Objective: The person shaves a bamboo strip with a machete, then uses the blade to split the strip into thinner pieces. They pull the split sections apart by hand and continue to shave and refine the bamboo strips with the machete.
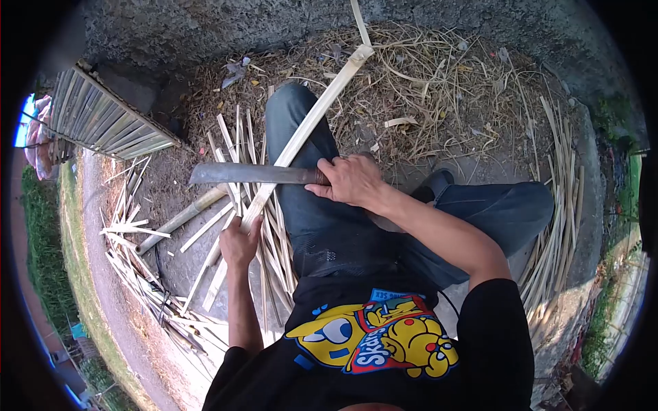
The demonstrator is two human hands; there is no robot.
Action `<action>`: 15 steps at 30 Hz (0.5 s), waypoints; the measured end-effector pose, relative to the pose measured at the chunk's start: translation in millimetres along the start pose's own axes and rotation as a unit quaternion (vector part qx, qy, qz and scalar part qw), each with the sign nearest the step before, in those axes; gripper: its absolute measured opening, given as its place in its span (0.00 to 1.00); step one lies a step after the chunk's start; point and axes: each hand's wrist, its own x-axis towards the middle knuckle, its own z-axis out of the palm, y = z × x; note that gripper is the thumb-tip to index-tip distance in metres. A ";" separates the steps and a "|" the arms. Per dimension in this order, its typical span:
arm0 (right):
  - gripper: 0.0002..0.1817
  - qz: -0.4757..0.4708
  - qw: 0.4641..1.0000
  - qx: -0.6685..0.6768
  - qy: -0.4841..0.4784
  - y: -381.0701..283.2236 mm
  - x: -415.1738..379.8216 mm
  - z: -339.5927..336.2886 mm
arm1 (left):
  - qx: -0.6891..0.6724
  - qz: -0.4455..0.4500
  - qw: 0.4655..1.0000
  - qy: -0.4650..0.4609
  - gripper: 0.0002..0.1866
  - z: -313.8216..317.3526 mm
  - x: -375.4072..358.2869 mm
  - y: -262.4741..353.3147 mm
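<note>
My right hand (351, 181) is wrapped round the handle of a machete (250, 173), its broad dark blade pointing left. The blade lies across a long pale bamboo strip (312, 120), which slants over my thigh. My left hand (240, 241) is closed round the lower part of this strip, below the blade. At its far end the strip bends at a joint, and a thinner piece runs on upward. Under and beside my left hand, more split bamboo strips (273, 253) lie in a loose pile.
A bamboo pole (181, 219) lies on the ground at left, near a slatted bamboo panel (103, 113). Curled shavings (439, 89) cover the ground ahead, up to a rough wall (288, 24). Another bundle of strips (558, 212) lies at right, beyond my bent knee.
</note>
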 end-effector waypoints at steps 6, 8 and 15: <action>0.30 -0.014 0.999 -0.030 -0.001 92.9 22.2 -32.2 | 0.080 0.066 0.995 0.003 0.34 10.6 28.7 23.5; 0.29 0.018 0.999 -0.026 0.008 82.0 18.1 -40.3 | 0.066 0.087 0.994 0.010 0.34 2.9 34.6 30.0; 0.30 0.067 0.997 0.045 -0.013 24.8 7.9 -25.0 | -0.007 0.065 0.998 -0.005 0.34 4.2 19.0 70.2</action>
